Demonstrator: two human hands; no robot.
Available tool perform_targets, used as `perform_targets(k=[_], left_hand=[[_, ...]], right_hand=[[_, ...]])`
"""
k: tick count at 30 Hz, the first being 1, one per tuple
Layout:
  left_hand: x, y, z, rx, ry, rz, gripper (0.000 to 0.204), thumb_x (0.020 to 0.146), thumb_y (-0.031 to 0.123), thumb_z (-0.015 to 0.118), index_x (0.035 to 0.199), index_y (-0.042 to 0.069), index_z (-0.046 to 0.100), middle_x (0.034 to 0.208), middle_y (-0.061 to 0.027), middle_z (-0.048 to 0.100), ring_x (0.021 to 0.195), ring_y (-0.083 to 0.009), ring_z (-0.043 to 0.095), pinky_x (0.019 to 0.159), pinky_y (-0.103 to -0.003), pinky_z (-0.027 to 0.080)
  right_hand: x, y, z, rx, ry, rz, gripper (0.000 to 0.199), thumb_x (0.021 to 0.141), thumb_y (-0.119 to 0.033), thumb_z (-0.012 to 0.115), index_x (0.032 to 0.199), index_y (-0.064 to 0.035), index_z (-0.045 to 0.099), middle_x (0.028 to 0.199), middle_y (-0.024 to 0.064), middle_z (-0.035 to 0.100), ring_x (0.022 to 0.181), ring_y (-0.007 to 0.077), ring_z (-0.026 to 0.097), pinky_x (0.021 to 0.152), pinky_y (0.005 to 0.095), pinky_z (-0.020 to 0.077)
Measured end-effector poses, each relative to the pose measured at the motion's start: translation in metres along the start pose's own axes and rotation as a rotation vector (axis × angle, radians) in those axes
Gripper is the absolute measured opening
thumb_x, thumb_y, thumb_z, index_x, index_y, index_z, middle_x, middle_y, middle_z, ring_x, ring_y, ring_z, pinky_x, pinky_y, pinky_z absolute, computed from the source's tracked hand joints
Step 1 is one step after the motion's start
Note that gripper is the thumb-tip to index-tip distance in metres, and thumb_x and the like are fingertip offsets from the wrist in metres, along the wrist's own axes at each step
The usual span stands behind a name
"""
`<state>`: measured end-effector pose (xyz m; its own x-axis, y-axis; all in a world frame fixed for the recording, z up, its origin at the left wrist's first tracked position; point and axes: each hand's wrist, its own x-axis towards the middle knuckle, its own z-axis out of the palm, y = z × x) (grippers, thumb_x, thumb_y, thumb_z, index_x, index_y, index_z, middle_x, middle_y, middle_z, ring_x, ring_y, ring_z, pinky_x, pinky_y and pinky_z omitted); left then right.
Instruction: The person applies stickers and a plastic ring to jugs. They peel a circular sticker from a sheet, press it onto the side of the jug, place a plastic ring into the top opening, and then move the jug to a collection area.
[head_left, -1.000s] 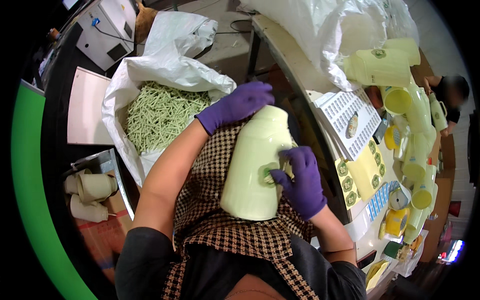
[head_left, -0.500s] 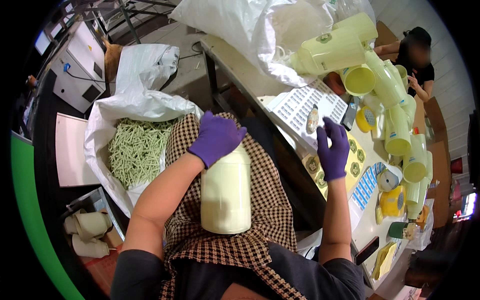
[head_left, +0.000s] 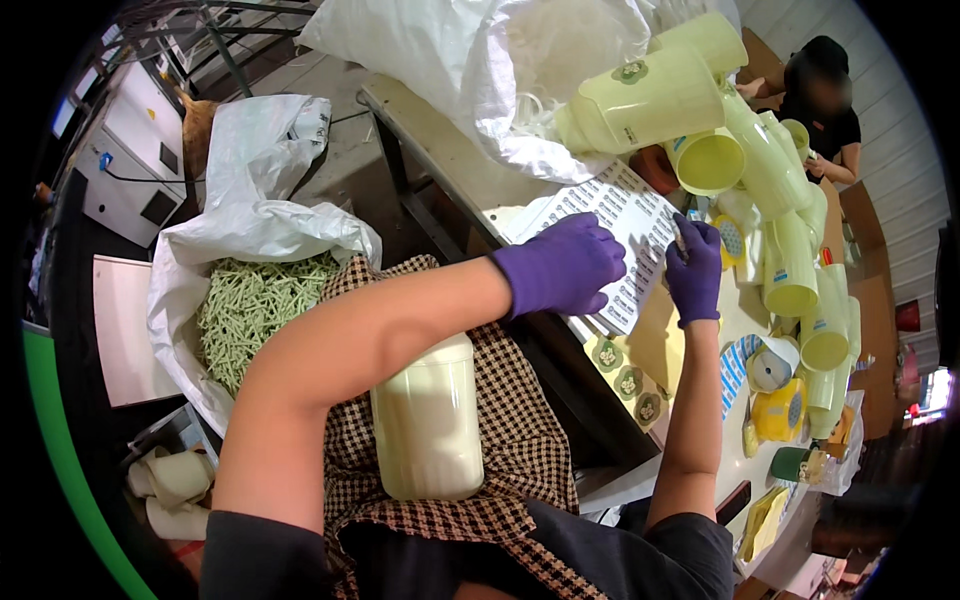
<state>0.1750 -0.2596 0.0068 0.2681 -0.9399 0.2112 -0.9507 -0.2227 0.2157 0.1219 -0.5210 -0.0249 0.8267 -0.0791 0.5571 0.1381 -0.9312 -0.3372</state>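
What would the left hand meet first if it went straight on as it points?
Most likely the right hand, ahead across the white printed sheets. Depth is unclear, so the left hand might brush the white printed sheets first, if it isn't touching them.

I saw a glossy pale-green jug [head_left: 428, 435] resting on the checked apron [head_left: 525, 425], its far end partly hidden; a stack of white label sheets [head_left: 645, 222], printed in dark rows, lay slantwise on the table [head_left: 440, 142], partly covered.
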Motion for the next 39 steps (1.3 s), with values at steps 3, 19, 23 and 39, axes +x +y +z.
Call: perform_targets(k=[3,19,23,39], left_hand=[[0.029,-0.007,0.025,0.042,-0.288,-0.097,0.033,0.087,0.032,0.066,0.109,0.008,0.071,0.118,-0.0094,0.067,0.118,-0.026,0.062,0.106,-0.041,0.043],[0.029,-0.01,0.039,-0.006,-0.273,-0.132,0.028,0.078,0.024,0.069,0.099,0.008,0.077,0.1,-0.0138,0.075,0.094,-0.0315,0.073,0.081,-0.045,0.057],[0.031,-0.009,0.016,-0.124,-0.395,-0.193,0.031,0.082,0.025,0.064,0.106,0.009,0.074,0.104,-0.0127,0.073,0.099,-0.0339,0.071,0.088,-0.045,0.054],[-0.253,0.108,-0.018,-1.057,0.772,-0.643,0.058,0.102,0.017,0.055,0.153,-0.006,0.038,0.152,-0.0213,0.048,0.143,-0.029,0.043,0.12,-0.037,0.031]], right_hand=[[0.001,0.013,-0.002,-0.108,-0.144,0.123,0.037,0.091,-0.025,0.074,0.126,-0.0139,0.073,0.106,0.0135,0.063,0.093,0.0313,0.067,0.081,0.0391,0.0542],[0.017,0.01,0.026,-0.279,-0.282,0.217,0.038,0.097,-0.039,0.06,0.126,-0.0183,0.073,0.114,0.0188,0.066,0.099,0.0374,0.068,0.086,0.0451,0.0539],[0.045,0.042,0.026,-0.265,-0.531,0.382,0.037,0.101,-0.036,0.058,0.129,-0.017,0.071,0.117,0.0182,0.067,0.104,0.0388,0.068,0.089,0.0428,0.0534],[-0.143,-0.274,-0.012,0.196,-0.216,-0.319,0.048,0.079,-0.017,0.081,0.125,-0.027,0.075,0.098,0.0063,0.057,0.077,0.0206,0.059,0.063,0.0312,0.05]])
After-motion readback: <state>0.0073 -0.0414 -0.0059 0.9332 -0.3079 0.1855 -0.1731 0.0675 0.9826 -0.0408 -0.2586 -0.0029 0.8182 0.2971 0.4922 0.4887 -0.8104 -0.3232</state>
